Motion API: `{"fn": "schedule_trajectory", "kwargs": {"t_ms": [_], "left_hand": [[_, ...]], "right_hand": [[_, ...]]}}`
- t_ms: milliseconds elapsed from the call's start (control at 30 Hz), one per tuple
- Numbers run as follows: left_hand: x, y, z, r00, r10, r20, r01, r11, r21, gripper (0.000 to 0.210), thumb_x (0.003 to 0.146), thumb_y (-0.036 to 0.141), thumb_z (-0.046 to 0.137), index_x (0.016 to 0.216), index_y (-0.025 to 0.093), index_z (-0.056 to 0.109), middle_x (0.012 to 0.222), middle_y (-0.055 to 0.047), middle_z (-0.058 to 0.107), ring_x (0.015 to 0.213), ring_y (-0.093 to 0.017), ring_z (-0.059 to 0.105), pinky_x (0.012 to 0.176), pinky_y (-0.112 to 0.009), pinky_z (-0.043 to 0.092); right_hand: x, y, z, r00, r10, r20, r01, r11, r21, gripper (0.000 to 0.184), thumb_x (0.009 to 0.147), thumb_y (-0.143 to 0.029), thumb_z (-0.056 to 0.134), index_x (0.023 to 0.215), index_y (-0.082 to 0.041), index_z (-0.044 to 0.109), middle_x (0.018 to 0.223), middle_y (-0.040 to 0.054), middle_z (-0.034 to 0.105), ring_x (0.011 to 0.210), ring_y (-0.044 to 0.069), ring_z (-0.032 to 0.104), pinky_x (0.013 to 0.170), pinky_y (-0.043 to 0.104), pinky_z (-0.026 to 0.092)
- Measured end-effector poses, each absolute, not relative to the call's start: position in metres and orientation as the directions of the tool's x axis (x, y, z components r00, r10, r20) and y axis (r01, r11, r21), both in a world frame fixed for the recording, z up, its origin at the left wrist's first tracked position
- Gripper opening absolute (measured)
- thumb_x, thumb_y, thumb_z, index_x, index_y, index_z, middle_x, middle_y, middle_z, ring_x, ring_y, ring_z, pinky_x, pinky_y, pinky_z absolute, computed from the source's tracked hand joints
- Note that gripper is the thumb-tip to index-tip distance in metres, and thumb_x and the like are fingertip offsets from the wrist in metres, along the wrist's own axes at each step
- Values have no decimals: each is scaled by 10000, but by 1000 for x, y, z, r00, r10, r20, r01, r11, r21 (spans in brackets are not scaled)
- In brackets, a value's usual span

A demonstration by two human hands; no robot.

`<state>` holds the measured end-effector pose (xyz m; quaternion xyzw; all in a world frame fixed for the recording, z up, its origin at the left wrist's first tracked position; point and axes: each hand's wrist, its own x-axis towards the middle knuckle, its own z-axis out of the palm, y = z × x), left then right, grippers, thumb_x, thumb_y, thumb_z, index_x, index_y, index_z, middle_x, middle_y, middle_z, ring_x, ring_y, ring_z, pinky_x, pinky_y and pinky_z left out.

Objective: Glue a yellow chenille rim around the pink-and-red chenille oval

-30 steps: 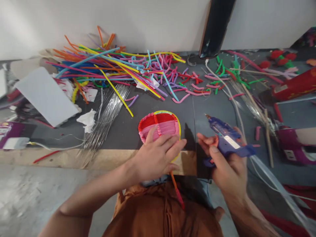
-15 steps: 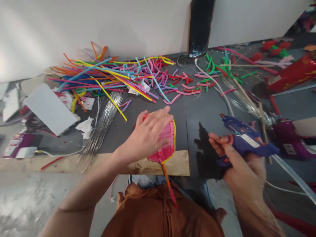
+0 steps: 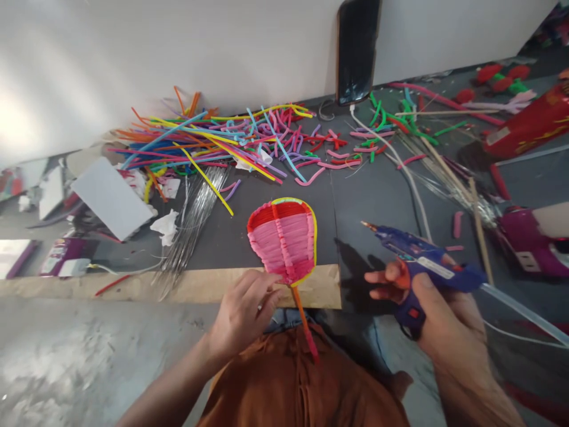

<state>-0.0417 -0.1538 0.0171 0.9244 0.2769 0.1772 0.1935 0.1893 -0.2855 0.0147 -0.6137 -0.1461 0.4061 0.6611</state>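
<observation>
- Working on a pink-and-red paddle (image 3: 296, 237), lying face up on the dark table (image 3: 355, 201), lower end over the tan strip (image 3: 326, 286), orange stem (image 3: 299, 305) reaching across brown clothing (image 3: 342, 385).
- Already filled across the face with close rows, ribbed down the middle; edged with yellow trim (image 3: 316, 237) from the top, round the right side, down to the stem.
- Judged well along; lacking yellow on the left edge, apparently the part left undone.
- Clasping a blue glue gun (image 3: 413, 252) in the right hand (image 3: 444, 314), thumb against the handle, nozzle toward the paddle but apart from it.
- Curling the left hand (image 3: 242, 308) at the paddle's lower left edge; unable to tell whether pinching or merely touching, fingertips partly hidden.
- Hidden: paddle's underside. Cut off: glue stick (image 3: 524, 308) at right. Too small to tell: any fresh glue.
</observation>
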Motion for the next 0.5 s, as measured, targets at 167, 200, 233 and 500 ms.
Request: {"fn": "schedule_trajectory", "kwargs": {"t_ms": [167, 200, 233, 500], "left_hand": [[-45, -170, 7, 788, 561, 254, 419, -790, 447, 172, 864, 146, 578, 1032, 173, 604, 933, -53, 661, 841, -170, 590, 768, -310, 508], [-44, -170, 5, 780, 566, 266, 433, -796, 423, 181, 860, 139, 580, 1034, 175, 611, 935, -55, 659, 845, -175, 583, 776, -324, 505], [-43, -170, 3, 773, 570, 277, 448, -800, 399, 192, 858, 131, 578, 1040, 179, 617, 936, -55, 658, 855, -181, 578, 783, -334, 502], [-37, -156, -4, 802, 510, 312, 425, -853, 304, 164, 859, 171, 594, 1012, 182, 654, 958, -59, 667, 927, -196, 565, 833, -354, 485]], "right_hand": [[177, -300, 10, 397, 852, -342, -326, -217, -920, 352, 887, -456, 525, 1167, -248, 480, 804, 12, 628, 454, 122, 586, 378, 240, 471], [174, -301, 9, 387, 857, -341, -297, -234, -926, 347, 887, -462, 523, 1149, -238, 487, 794, 10, 627, 432, 105, 557, 374, 229, 459], [171, -303, 7, 383, 856, -346, -277, -251, -927, 337, 889, -465, 520, 1131, -232, 491, 786, 7, 626, 427, 95, 540, 379, 221, 457], [158, -311, -7, 297, 901, -317, -301, -227, -926, 320, 907, -460, 488, 1138, -240, 460, 771, 0, 612, 418, 84, 504, 364, 205, 431]]}}
